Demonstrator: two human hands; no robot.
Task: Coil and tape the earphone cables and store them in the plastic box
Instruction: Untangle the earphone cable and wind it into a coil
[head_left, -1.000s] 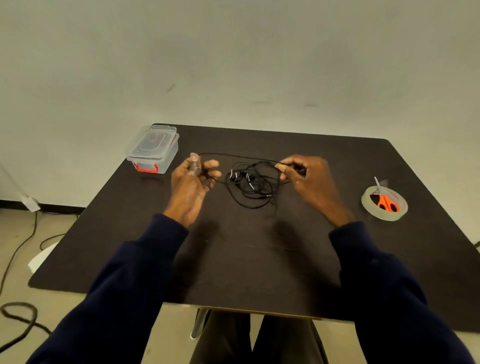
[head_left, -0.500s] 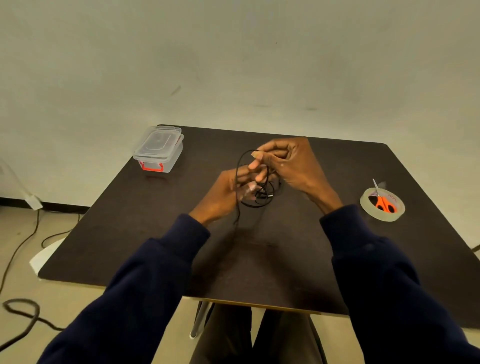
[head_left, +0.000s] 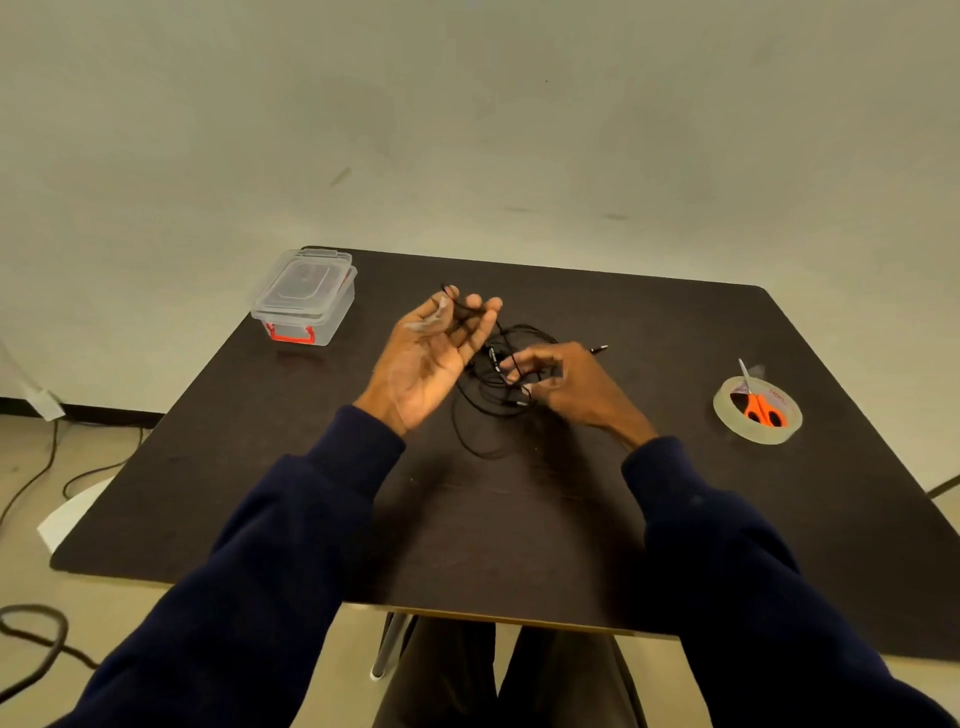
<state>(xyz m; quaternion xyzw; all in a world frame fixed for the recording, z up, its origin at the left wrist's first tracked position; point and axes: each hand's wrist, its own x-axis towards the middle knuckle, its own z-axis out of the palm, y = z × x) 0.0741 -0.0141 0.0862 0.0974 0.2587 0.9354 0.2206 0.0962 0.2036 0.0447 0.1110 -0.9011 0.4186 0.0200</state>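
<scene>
A tangled black earphone cable (head_left: 485, 410) lies in loose loops on the middle of the dark table (head_left: 509, 530). My left hand (head_left: 434, 358) is raised palm up above the table, with a strand of the cable looped over its fingers and held by the thumb. My right hand (head_left: 569, 387) sits low just right of the tangle and pinches a strand with curled fingers. The cable's jack plug (head_left: 600, 348) pokes out behind my right hand. A clear plastic box (head_left: 304, 296) with a red latch, lid on, stands at the table's far left corner.
A roll of clear tape (head_left: 758, 428) lies at the right side of the table, with orange-handled scissors (head_left: 759, 408) resting across it. On the floor to the left are dark cords (head_left: 36, 639) and a white sheet (head_left: 72, 512).
My hands were together over the tangle half a second ago and have separated. The left hand rose to the left with a loop on its fingers; the right dropped to the tangle.
</scene>
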